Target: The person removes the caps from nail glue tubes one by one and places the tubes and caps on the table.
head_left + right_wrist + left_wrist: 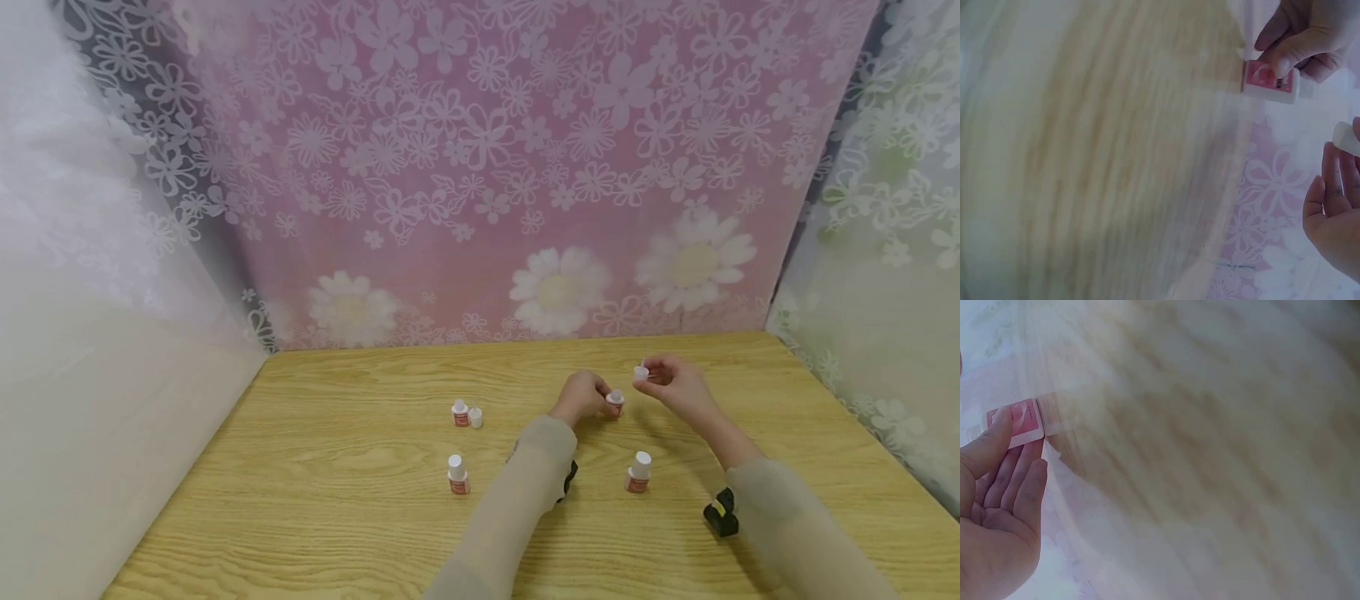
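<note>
My left hand [581, 397] pinches a small white bottle with a red label [615, 406] between thumb and fingers, at the back right of the table. The bottle stands upright with its cap off, its pale nozzle showing at the top. Slightly higher and to the right, my right hand [678, 388] holds a white cap [641, 375] at its fingertips, apart from the bottle. In the left wrist view, the thumb lies across the bottle's red label [1024, 419]. The right wrist view catches the cap [1345, 139] at its right edge, partly cut off.
Another uncapped bottle [461, 414] stands left of my hands, with a white cap [476, 417] beside it. Nearer me are two capped bottles, one on the left [458, 477] and one on the right [637, 473]. Flowered curtains [480, 167] border the wooden table [337, 517].
</note>
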Motion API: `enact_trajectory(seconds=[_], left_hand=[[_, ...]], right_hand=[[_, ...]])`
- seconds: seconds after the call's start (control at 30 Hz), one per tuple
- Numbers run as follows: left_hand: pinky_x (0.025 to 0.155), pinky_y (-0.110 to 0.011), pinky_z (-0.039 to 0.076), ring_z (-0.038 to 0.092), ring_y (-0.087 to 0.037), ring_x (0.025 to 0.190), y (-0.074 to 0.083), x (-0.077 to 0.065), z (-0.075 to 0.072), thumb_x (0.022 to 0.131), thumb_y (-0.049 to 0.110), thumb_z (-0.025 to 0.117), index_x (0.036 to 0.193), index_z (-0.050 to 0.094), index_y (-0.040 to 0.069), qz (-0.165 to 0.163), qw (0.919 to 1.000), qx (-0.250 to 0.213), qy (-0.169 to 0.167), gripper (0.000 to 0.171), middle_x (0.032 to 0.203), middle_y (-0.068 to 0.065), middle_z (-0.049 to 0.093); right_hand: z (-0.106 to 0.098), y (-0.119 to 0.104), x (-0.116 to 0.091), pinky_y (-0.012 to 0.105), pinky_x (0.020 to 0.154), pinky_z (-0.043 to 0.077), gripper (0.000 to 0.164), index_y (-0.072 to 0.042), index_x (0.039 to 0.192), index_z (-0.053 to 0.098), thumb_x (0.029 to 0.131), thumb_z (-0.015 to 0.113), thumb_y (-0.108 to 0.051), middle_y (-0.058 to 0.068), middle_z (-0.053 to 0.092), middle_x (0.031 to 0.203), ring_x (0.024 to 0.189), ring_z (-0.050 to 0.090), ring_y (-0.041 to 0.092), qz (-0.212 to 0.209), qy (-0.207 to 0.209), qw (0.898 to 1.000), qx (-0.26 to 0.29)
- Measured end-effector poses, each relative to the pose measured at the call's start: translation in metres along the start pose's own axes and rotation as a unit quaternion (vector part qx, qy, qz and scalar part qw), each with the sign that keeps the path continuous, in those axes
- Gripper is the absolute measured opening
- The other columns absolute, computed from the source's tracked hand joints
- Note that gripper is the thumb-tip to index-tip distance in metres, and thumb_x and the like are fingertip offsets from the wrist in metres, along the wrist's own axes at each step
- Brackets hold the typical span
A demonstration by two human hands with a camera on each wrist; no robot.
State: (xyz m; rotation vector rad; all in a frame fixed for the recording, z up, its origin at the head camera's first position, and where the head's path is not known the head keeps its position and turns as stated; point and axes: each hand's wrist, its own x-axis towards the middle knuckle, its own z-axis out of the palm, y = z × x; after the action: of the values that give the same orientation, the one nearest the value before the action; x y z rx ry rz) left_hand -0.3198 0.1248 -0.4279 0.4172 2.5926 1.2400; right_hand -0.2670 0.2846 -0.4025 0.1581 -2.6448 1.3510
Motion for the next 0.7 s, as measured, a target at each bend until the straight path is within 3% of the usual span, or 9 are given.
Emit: enact_trajectory(seconds=[0.33, 0.7], left_hand=[[0.059, -0.021, 0.041, 0.049, -0.007, 0.062, 0.001, -0.001, -0.004, 0.063, 0.012, 0.080, 0.071, 0.069, 0.011, -0.002, 0.9999, -0.005, -0.012, 0.013, 0.066, 0.007, 0.058], [0.054, -0.023, 0.040, 0.048, -0.008, 0.059, 0.000, -0.001, -0.004, 0.062, 0.012, 0.081, 0.071, 0.069, 0.011, -0.002, 0.9998, -0.013, -0.015, 0.015, 0.066, 0.008, 0.057]], right_hand=[[0.003, 0.011, 0.005, 0.038, 0.067, 0.047, 0.027, 0.004, 0.095, 0.052, 0.081, 0.065, -0.015, 0.020, 0.057, 0.096, 0.087, 0.056, 0.035, -0.017, -0.036, 0.998, -0.052], [0.010, 0.014, 0.007, 0.040, 0.068, 0.046, 0.019, 0.004, 0.089, 0.054, 0.079, 0.065, -0.008, 0.015, 0.058, 0.087, 0.082, 0.057, 0.033, -0.008, -0.082, 0.992, -0.094]])
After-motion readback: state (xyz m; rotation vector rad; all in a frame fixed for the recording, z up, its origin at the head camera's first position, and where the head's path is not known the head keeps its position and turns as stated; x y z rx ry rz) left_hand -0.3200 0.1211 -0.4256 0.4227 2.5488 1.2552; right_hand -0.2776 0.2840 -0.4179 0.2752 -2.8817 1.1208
